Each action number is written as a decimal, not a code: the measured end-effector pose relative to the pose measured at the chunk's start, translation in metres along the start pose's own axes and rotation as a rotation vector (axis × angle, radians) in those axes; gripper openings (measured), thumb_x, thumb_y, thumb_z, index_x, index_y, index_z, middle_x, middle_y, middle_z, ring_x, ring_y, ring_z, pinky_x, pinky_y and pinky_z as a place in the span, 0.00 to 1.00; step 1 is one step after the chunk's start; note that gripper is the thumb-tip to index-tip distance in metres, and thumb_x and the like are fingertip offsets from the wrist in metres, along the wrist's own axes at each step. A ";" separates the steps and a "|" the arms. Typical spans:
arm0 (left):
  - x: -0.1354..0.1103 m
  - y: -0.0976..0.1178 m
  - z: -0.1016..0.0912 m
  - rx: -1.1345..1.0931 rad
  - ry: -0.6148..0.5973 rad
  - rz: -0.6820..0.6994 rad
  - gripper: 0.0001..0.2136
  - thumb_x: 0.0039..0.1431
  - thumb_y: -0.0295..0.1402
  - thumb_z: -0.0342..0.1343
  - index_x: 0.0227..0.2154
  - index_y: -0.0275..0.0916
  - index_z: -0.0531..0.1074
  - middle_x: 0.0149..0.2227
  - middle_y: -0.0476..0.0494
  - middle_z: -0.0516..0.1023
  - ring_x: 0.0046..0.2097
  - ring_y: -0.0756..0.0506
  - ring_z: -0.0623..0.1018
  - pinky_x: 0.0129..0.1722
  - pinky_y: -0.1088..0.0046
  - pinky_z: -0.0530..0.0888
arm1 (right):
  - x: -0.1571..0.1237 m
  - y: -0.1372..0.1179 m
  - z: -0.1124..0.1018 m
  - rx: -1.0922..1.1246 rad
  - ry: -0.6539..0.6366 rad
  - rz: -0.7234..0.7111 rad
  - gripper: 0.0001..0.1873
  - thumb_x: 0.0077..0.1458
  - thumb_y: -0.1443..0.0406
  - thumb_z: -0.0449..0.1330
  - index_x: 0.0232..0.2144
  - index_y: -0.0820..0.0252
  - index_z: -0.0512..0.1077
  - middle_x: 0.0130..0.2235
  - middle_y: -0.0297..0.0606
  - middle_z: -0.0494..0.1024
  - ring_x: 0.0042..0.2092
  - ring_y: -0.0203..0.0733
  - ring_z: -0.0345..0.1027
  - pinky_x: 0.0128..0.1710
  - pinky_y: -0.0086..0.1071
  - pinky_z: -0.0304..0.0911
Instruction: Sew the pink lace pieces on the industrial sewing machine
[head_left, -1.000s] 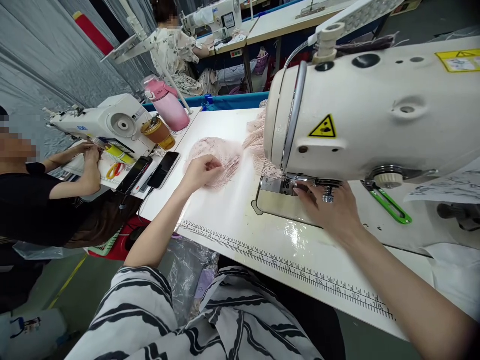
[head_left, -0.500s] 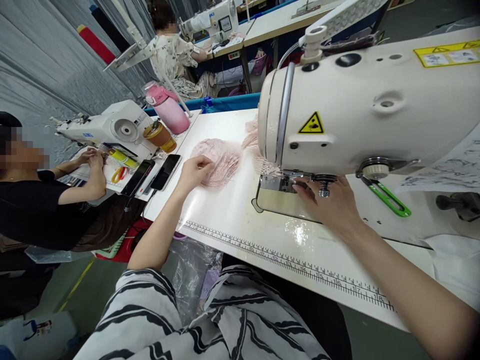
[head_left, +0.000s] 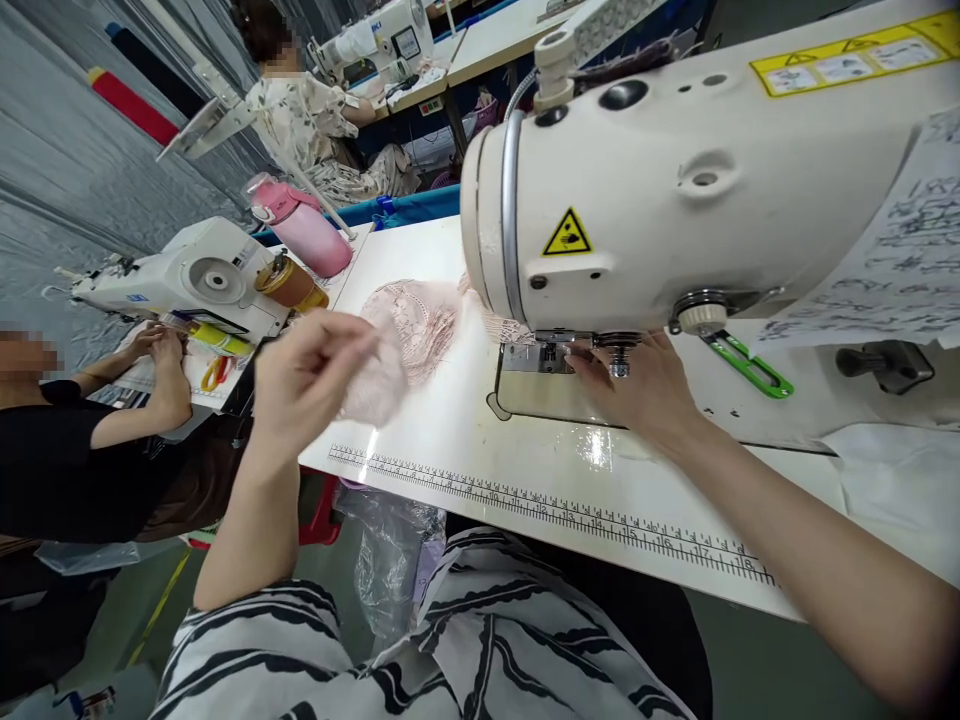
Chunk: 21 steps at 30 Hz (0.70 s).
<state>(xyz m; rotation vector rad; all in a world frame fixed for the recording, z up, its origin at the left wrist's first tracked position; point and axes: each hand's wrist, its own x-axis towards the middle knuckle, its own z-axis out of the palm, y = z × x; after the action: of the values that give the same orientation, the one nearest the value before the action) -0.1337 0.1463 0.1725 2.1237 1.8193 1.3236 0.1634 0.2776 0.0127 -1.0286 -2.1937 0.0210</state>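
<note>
My left hand (head_left: 307,385) is raised in front of the table, its thumb and fingers pinched on a pale pink lace piece (head_left: 379,385) that hangs from them, blurred by motion. Behind it lies a pile of pink lace pieces (head_left: 420,310) on the white table. More pink lace (head_left: 506,328) runs from there up to the needle area of the sewing machine (head_left: 600,220). Beside the presser foot (head_left: 551,352) is my right hand (head_left: 649,390), its thumb towards the foot. The machine head and tension dial hide most of its fingers, so its grip is unclear.
A printed ruler (head_left: 540,505) runs along the table's front edge. A green-handled thread snipper (head_left: 754,368) lies right of the needle. A pink bottle (head_left: 311,230) and an amber cup (head_left: 289,285) stand at the back left. One co-worker (head_left: 67,450) sits at the left, another (head_left: 300,120) further back.
My left hand has lifted a lace piece off the pile and brought it left and towards me. My right hand stays beside the presser foot. The view has shifted slightly.
</note>
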 end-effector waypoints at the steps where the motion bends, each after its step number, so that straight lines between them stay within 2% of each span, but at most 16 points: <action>1: -0.004 0.012 0.008 -0.108 -0.120 -0.043 0.08 0.63 0.37 0.63 0.35 0.38 0.77 0.22 0.53 0.71 0.21 0.56 0.66 0.19 0.79 0.60 | 0.000 0.000 0.000 -0.018 0.008 -0.008 0.21 0.67 0.55 0.52 0.31 0.57 0.80 0.31 0.43 0.80 0.43 0.52 0.73 0.53 0.49 0.64; 4: -0.002 0.028 0.043 -0.345 -0.362 -0.137 0.12 0.63 0.42 0.61 0.33 0.37 0.77 0.22 0.50 0.74 0.21 0.54 0.69 0.19 0.79 0.61 | 0.001 -0.001 -0.001 -0.059 -0.008 -0.035 0.22 0.68 0.56 0.51 0.32 0.59 0.80 0.30 0.44 0.80 0.41 0.52 0.72 0.49 0.48 0.66; 7: 0.012 0.013 0.085 -0.370 -0.644 -0.180 0.14 0.66 0.43 0.57 0.35 0.36 0.78 0.26 0.46 0.77 0.25 0.52 0.72 0.23 0.78 0.65 | 0.001 -0.002 -0.004 -0.059 -0.002 -0.019 0.20 0.67 0.58 0.53 0.32 0.61 0.80 0.32 0.44 0.81 0.42 0.53 0.72 0.48 0.47 0.67; 9: 0.019 -0.004 0.110 -0.222 -0.748 -0.116 0.14 0.69 0.41 0.53 0.37 0.37 0.78 0.29 0.46 0.79 0.29 0.50 0.75 0.28 0.76 0.68 | 0.002 -0.003 -0.005 -0.067 0.008 -0.020 0.16 0.65 0.61 0.54 0.31 0.61 0.79 0.34 0.43 0.81 0.42 0.51 0.72 0.48 0.46 0.67; 11: 0.019 -0.015 0.129 0.092 -0.687 -0.024 0.13 0.69 0.39 0.52 0.39 0.38 0.79 0.31 0.45 0.80 0.32 0.47 0.77 0.31 0.73 0.70 | 0.002 -0.003 -0.005 -0.093 -0.002 -0.033 0.14 0.64 0.65 0.53 0.31 0.60 0.77 0.34 0.42 0.80 0.41 0.49 0.72 0.47 0.43 0.67; 13: 0.010 -0.014 0.139 0.372 -0.540 0.104 0.13 0.70 0.39 0.53 0.39 0.37 0.79 0.33 0.41 0.81 0.35 0.44 0.79 0.34 0.69 0.72 | 0.002 -0.003 -0.005 -0.126 -0.012 -0.031 0.14 0.63 0.68 0.52 0.29 0.59 0.75 0.33 0.40 0.80 0.40 0.48 0.71 0.45 0.42 0.67; 14: 0.003 -0.010 0.142 0.443 -0.479 0.181 0.13 0.70 0.38 0.52 0.39 0.36 0.79 0.35 0.40 0.82 0.37 0.43 0.80 0.35 0.68 0.74 | 0.002 -0.003 -0.005 -0.137 -0.007 -0.027 0.13 0.62 0.69 0.52 0.28 0.59 0.75 0.32 0.40 0.79 0.39 0.48 0.71 0.44 0.41 0.67; 17: -0.024 0.007 0.148 0.427 -0.466 0.400 0.13 0.70 0.35 0.52 0.45 0.33 0.78 0.46 0.36 0.82 0.46 0.42 0.81 0.41 0.66 0.79 | 0.000 -0.003 -0.006 -0.106 0.016 -0.094 0.13 0.60 0.71 0.53 0.29 0.59 0.76 0.33 0.39 0.80 0.40 0.48 0.72 0.45 0.40 0.65; 19: -0.038 0.012 0.152 0.424 -0.483 0.468 0.16 0.70 0.36 0.53 0.53 0.30 0.74 0.55 0.32 0.79 0.55 0.38 0.79 0.50 0.61 0.80 | -0.001 -0.004 -0.008 -0.074 0.009 -0.175 0.14 0.60 0.72 0.52 0.32 0.57 0.78 0.35 0.37 0.82 0.41 0.46 0.72 0.46 0.39 0.63; 21: -0.044 0.010 0.157 0.419 -0.510 0.491 0.20 0.70 0.36 0.51 0.58 0.27 0.70 0.60 0.29 0.74 0.62 0.36 0.74 0.59 0.57 0.76 | -0.002 -0.004 -0.010 -0.086 -0.032 -0.221 0.16 0.61 0.73 0.51 0.35 0.55 0.79 0.35 0.35 0.83 0.39 0.43 0.72 0.45 0.38 0.61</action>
<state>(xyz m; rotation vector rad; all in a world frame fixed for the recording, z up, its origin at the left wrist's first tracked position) -0.0272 0.1807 0.0542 2.9041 1.5044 0.3557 0.1672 0.2705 0.0201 -0.8305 -2.3431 -0.1599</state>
